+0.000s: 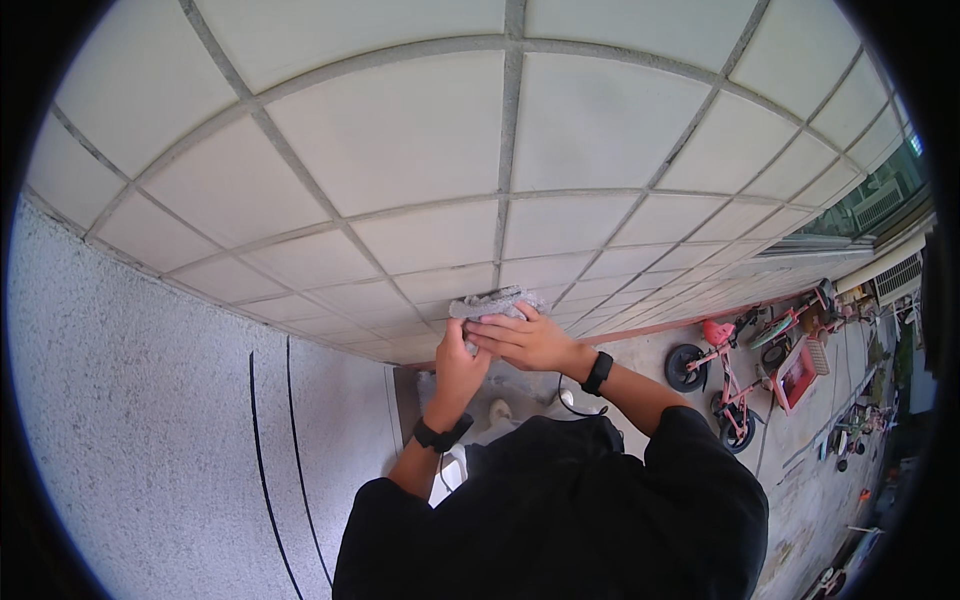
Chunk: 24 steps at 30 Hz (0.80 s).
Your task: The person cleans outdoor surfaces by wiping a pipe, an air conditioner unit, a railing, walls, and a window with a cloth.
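A grey, fluffy cloth (489, 302) is bunched up against the lower part of a wall of pale square tiles (390, 127) with grey joints. My right hand (525, 337) lies over the cloth from the right, its fingers spread across it and pointing left. From below, my left hand (459, 360) grips the cloth's left end, thumb and fingers raised beside the right fingertips. Both hands touch each other at the cloth. Each wrist wears a black band. The part of the cloth under the fingers is hidden.
A rough, light textured wall (150, 360) with two dark lines stands at left. On the concrete ground at right are a small pink bicycle (726, 367) and a red crate (796, 375). A thin dark cable (574, 409) hangs near my right wrist. My shoes show below my hands.
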### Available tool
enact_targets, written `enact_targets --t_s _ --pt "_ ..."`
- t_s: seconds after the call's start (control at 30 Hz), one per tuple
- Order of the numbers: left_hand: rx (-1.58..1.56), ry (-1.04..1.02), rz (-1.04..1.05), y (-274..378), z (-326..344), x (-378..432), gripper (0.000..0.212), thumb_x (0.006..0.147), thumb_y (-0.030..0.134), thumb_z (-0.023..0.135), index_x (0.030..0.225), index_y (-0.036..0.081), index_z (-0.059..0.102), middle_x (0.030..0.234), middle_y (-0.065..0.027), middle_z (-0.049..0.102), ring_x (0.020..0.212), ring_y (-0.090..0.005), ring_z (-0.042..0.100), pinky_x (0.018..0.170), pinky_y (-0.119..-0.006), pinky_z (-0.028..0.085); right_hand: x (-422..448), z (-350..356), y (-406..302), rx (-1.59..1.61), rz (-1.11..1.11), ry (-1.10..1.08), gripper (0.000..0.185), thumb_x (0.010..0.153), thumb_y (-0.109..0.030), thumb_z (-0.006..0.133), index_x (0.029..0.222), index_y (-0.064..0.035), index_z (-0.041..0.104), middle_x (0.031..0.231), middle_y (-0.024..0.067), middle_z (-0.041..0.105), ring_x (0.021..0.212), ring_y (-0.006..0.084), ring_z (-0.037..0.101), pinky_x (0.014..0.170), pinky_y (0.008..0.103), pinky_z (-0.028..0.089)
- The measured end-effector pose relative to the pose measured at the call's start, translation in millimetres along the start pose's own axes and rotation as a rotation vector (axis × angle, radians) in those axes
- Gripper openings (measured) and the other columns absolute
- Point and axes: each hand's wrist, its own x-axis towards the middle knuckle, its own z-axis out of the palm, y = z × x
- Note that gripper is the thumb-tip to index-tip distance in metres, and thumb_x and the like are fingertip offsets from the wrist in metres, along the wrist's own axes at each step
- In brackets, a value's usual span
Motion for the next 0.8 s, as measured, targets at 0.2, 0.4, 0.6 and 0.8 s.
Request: enact_targets --t_s 0.2,0.4,0.6,0.8 --pt "0.069 -0.141 0.243 35 67 15 0.029 0.074 0.011 0.062 0.098 0.004 0.048 0.079 -0.0196 0.059 0.067 -0.0389 0.058 0.055 -0.043 0.047 -64 -42 26 -0.357 0.149 0.068 0.049 0.069 -0.021 0.065 0.117 -0.0225 0.055 0.120 -0.0068 0.050 0.112 0.0169 0.042 0.105 0.0475 0.017" --pt "-0.012 -0.355 0.225 54 97 17 0.033 0.074 0.009 0.063 0.103 0.000 0.049 0.087 -0.0204 0.059 0.078 -0.0368 0.059 0.064 -0.039 0.048 -107 -59 31 -0.333 0.322 0.058 0.052 0.067 -0.016 0.066 0.118 -0.0208 0.053 0.122 -0.0014 0.047 0.114 0.0223 0.040 0.104 0.0490 0.020" --pt "0.040 -0.279 0.245 31 73 12 0.034 0.072 0.010 0.065 0.102 0.003 0.050 0.087 -0.0180 0.059 0.077 -0.0352 0.059 0.062 -0.039 0.048 -75 -42 5 -0.100 0.429 0.076 0.056 0.065 -0.013 0.064 0.119 -0.0182 0.050 0.128 -0.0016 0.043 0.120 0.0199 0.038 0.099 0.0466 0.025" --pt "0.119 -0.211 0.037 6 28 -1 0.034 0.073 0.006 0.062 0.103 0.000 0.049 0.089 -0.0196 0.059 0.078 -0.0328 0.060 0.068 -0.035 0.047 -40 -22 3 0.182 0.201 -0.050 0.053 0.068 -0.016 0.060 0.119 -0.0128 0.048 0.133 0.0019 0.039 0.123 0.0177 0.035 0.090 0.0407 0.029"
